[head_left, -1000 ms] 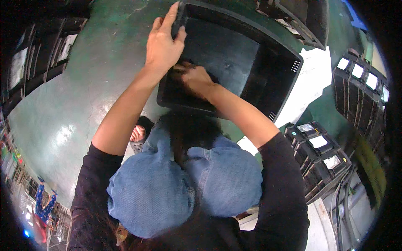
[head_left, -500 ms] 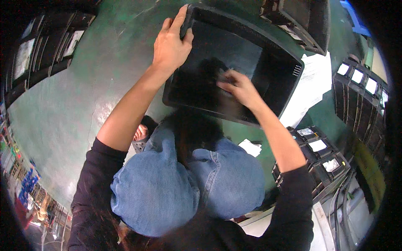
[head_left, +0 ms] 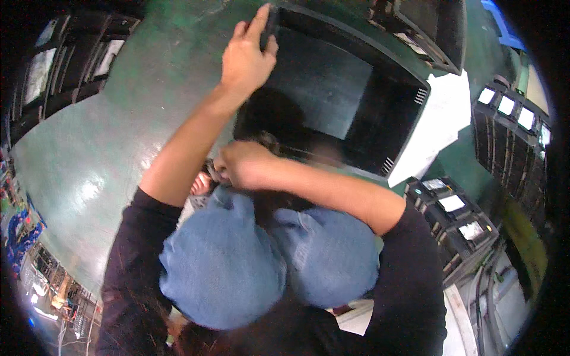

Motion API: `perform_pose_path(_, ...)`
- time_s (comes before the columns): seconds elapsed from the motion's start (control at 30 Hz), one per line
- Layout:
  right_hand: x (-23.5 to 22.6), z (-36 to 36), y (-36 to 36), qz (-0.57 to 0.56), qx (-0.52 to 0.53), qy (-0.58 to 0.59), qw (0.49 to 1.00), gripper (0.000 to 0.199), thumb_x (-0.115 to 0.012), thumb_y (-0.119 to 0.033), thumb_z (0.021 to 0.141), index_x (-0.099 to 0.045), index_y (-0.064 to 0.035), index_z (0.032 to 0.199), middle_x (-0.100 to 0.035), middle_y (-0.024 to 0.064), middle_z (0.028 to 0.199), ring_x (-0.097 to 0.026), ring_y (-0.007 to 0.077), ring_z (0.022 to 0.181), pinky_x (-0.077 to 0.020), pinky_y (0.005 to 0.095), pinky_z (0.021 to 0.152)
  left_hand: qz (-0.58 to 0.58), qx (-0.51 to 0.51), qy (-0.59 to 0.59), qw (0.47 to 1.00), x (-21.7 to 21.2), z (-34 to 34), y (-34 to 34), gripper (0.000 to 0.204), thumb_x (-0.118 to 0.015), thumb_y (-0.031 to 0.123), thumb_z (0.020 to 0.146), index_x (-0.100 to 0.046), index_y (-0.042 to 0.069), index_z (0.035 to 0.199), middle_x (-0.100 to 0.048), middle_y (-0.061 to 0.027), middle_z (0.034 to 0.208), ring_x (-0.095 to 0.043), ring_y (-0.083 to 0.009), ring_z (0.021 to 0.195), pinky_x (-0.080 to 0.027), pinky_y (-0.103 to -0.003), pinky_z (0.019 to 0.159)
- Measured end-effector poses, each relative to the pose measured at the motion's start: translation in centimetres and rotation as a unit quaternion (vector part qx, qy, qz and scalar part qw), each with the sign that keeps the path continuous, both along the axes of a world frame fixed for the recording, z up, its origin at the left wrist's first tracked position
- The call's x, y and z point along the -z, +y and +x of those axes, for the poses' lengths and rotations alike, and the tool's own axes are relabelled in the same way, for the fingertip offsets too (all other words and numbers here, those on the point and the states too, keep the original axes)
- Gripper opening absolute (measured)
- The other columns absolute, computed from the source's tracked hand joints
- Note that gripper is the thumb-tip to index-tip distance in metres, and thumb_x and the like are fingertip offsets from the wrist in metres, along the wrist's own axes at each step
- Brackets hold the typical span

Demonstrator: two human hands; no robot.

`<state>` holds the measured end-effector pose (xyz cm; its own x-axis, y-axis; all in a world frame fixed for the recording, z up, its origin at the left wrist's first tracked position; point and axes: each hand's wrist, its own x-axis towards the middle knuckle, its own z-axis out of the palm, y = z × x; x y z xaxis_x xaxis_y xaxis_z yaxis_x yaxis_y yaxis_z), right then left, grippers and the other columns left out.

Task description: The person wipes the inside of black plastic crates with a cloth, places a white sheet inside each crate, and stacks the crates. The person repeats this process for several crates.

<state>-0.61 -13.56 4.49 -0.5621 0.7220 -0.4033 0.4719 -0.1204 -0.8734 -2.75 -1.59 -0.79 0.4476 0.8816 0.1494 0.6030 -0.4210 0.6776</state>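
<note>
Head view: black bin sits on the green floor, interior looks empty. Left hand wraps its far-left corner rim, fingers closed on it. Right hand at near rim, fisted; contents blurred, can't tell. Bin not lifted yet, I'd judge.

1. I see bare green floor across the frame's left, open for passing.
2. The black crate fills the upper centre, its walls blocking.
3. Stacked black crates crowd the right edge.
</note>
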Motion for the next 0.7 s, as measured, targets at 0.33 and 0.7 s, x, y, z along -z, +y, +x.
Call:
perform_pose_path(0.33, 3.6, 17.3, 1.6, -0.152, 0.422, 0.191, 0.873, 0.039, -0.063, -0.023, 0.086, -0.059, 0.0008, 0.117, -0.065, 0.0082, 0.102, -0.061, 0.0149, 0.09, -0.0472, 0.0276, 0.082, -0.003, 0.018, -0.046, 0.999, -0.5, -0.1, 0.5, 0.054, -0.056, 0.016, 0.089, -0.038, 0.011, 0.139, -0.055, -0.0315, 0.114, -0.05, -0.0511, 0.106, -0.042, -0.047, 0.096)
perform_pose_path(0.7, 9.9, 6.0, 0.9, 0.03, -0.014, -0.307, 0.951, 0.033, -0.059, -0.013, 0.075, -0.06, -0.0022, 0.106, -0.057, 0.022, 0.119, -0.059, 0.0369, 0.101, -0.0494, 0.0467, 0.083, -0.025, -0.035, 0.014, 0.999, 0.5, 0.4, 0.2, 0.049, -0.058, 0.029, 0.09, -0.046, 0.02, 0.137, -0.06, -0.021, 0.096, -0.06, -0.0372, 0.086, -0.048, -0.044, 0.081)
